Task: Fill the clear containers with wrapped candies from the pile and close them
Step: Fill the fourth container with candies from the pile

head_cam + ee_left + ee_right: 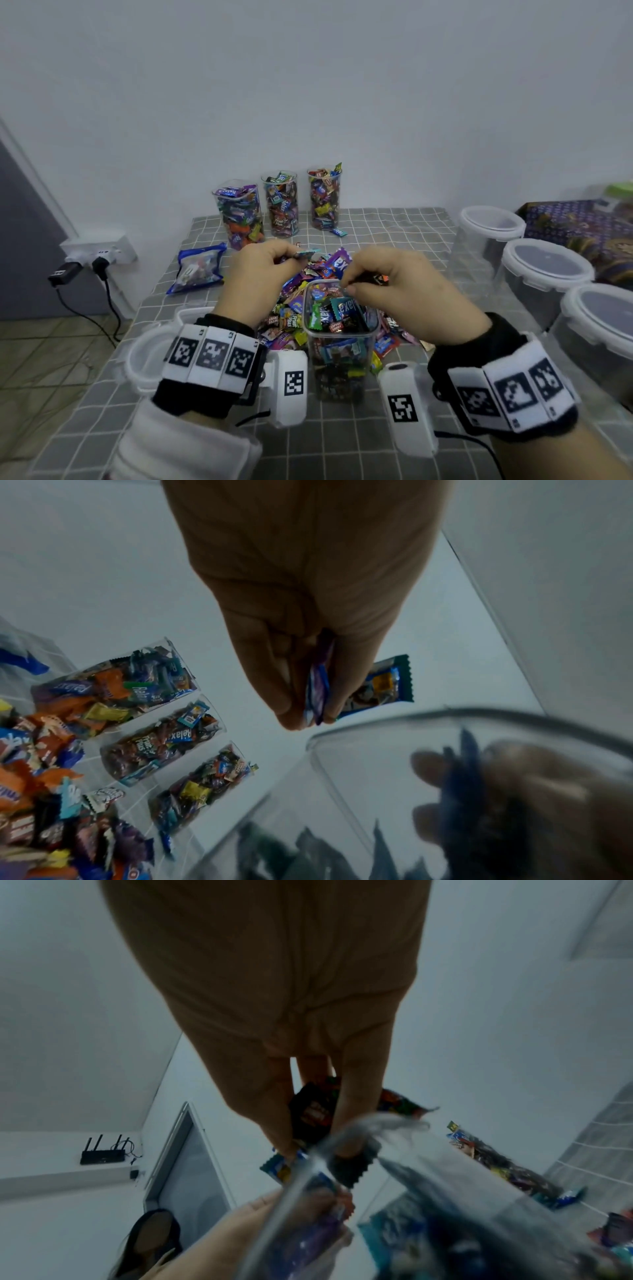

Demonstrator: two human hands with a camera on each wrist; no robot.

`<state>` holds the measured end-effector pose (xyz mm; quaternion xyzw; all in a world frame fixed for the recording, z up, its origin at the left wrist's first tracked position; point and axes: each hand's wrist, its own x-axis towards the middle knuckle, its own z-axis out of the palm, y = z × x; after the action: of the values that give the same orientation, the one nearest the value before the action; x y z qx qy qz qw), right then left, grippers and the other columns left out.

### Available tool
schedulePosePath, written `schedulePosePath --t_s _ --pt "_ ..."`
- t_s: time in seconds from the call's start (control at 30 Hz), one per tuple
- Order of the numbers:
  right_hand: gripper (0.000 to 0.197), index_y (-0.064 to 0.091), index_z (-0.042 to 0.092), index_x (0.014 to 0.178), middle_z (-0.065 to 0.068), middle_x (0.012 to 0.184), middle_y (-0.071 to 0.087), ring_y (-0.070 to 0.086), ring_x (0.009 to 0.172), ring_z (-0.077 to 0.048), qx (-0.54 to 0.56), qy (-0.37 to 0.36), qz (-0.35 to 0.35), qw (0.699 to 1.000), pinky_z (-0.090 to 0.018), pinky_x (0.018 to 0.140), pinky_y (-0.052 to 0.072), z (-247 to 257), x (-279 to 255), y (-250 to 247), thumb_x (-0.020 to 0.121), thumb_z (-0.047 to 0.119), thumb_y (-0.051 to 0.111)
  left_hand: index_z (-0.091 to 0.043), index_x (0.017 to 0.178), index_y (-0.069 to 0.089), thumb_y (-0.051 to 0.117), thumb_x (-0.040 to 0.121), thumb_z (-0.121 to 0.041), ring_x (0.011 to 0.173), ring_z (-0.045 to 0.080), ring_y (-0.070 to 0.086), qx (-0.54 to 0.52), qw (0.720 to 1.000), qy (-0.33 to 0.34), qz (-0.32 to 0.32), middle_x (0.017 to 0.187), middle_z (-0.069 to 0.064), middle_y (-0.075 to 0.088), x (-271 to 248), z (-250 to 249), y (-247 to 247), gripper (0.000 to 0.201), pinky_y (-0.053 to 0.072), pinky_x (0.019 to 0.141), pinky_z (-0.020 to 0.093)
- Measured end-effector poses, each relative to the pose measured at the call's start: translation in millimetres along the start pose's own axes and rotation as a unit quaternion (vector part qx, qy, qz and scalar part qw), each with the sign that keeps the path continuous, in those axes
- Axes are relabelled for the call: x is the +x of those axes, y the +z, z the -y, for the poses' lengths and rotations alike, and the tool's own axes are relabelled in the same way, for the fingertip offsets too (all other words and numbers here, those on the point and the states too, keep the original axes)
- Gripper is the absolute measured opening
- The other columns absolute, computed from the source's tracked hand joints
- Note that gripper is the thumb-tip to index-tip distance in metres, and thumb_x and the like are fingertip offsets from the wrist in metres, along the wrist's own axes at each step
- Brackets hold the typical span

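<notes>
Candies fill three tall containers behind the near container, nearly full, unlidded; left hand and right hand each pinch candies.

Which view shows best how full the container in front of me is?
Head view: the container shows whole, candies near its rim. Left wrist shows only a blurred rim; right wrist only a blurred wall.
</notes>
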<state>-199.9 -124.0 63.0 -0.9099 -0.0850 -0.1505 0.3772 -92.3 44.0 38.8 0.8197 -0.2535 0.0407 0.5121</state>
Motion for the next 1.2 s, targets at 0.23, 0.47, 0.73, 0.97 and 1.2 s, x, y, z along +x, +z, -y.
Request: schedulePosePath --t_s 0.23,0.47,0.73,0.97,1.2 --pt "0.020 0.063 0.020 0.066 0.004 0.094 0.068 0.059 0.095 0.000 0.048 0.006 -0.001 0.999 -0.030 0.085 0.047 -5 -4 9 0.085 0.015 0.066 -0.013 0.087 0.074 0.066 0.086 -0.016 0.073 0.010 0.058 -0.008 1.000 0.006 0.001 0.077 -0.002 0.068 -6 -3 5 0.009 0.047 0.071 0.028" --pt "0.027 0.062 0.040 0.092 0.022 0.106 0.061 0.058 0.102 -0.002 0.149 0.045 -0.137 0.978 -0.041 0.089 0.050 -13 -17 21 0.067 0.052 0.060 -0.015 0.085 0.073 0.066 0.087 -0.018 0.069 0.004 0.055 -0.006 1.000 0.016 -0.003 0.072 -0.010 0.064 -11 -8 3 0.008 0.045 0.068 0.025" --pt "0.114 0.020 0.031 0.146 0.015 0.131 0.053 0.056 0.115 -0.002 0.251 0.132 0.020 0.959 -0.036 0.104 0.044 -36 -29 44 0.051 0.047 0.082 -0.019 0.090 0.074 0.065 0.087 -0.016 0.088 0.008 0.064 0.032 0.998 0.034 0.032 0.090 -0.008 0.071 -18 -22 6 0.010 0.051 0.084 0.032" --pt "0.109 0.031 0.041 0.135 0.015 0.128 0.054 0.056 0.116 -0.004 0.249 0.149 -0.003 0.957 -0.038 0.102 0.044 -41 -33 45 0.041 0.062 0.084 -0.045 0.094 0.067 0.061 0.086 -0.016 0.085 0.010 0.067 0.064 0.992 0.037 0.105 0.096 -0.008 0.072 -19 -27 6 0.031 0.055 0.079 0.037" --pt "0.084 0.038 0.047 0.120 0.017 0.120 0.059 0.060 0.110 -0.003 0.273 0.137 -0.003 0.952 -0.035 0.099 0.048 -41 -32 45 0.048 0.047 0.082 -0.034 0.114 0.064 0.055 0.091 -0.021 0.087 -0.007 0.058 0.111 0.990 0.050 0.071 0.100 -0.019 0.065 -24 -39 -2 0.028 0.046 0.079 0.014"
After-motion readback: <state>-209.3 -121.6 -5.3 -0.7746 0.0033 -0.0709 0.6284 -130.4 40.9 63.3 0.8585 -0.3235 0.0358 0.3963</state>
